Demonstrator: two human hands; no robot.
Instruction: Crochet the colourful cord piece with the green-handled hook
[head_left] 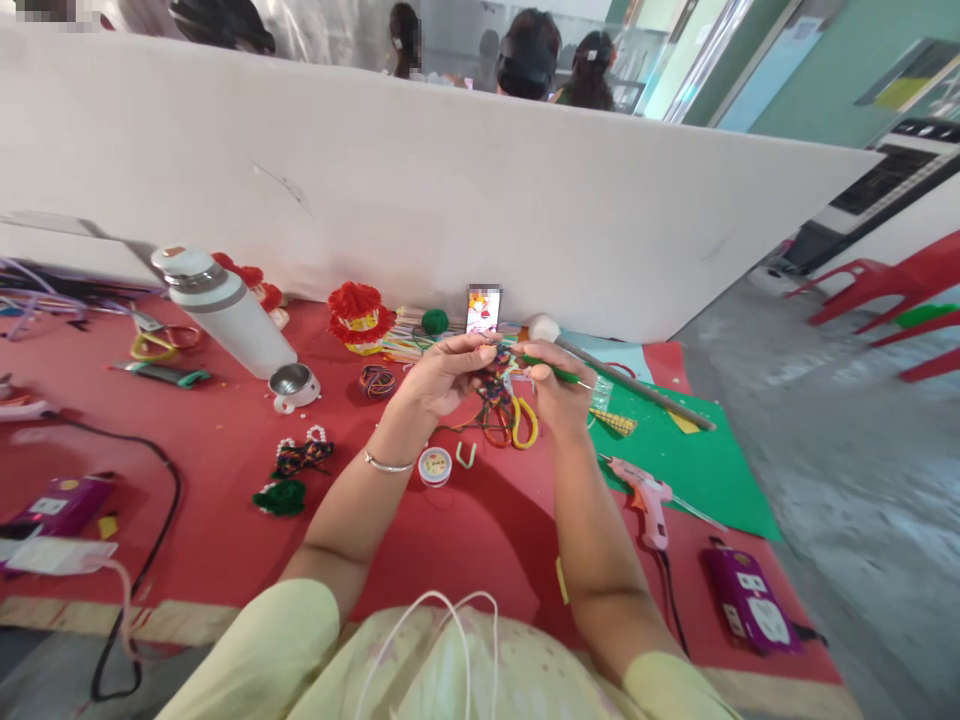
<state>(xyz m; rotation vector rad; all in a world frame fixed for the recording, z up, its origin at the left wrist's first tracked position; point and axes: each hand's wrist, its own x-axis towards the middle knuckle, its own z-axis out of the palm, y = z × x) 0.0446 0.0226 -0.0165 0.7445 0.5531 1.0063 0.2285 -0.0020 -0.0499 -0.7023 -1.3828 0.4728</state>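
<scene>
My left hand pinches a small dark multicoloured crochet piece above the middle of the table. My right hand is closed around a crochet hook with a green handle, its tip end close to the yarn work. Fingers partly hide both the piece and the hook's tip. Just below the hands lie scissors with yellow and red handles. Left of my left hand rests a ball of multicoloured yarn. A spool of thread and a pale bent U-shaped piece lie between my forearms.
A phone leans on the white partition. On the left stand a white bottle and metal cup. A pink glue gun and purple box lie right, with cables. Dark crochet pieces with beads lie left.
</scene>
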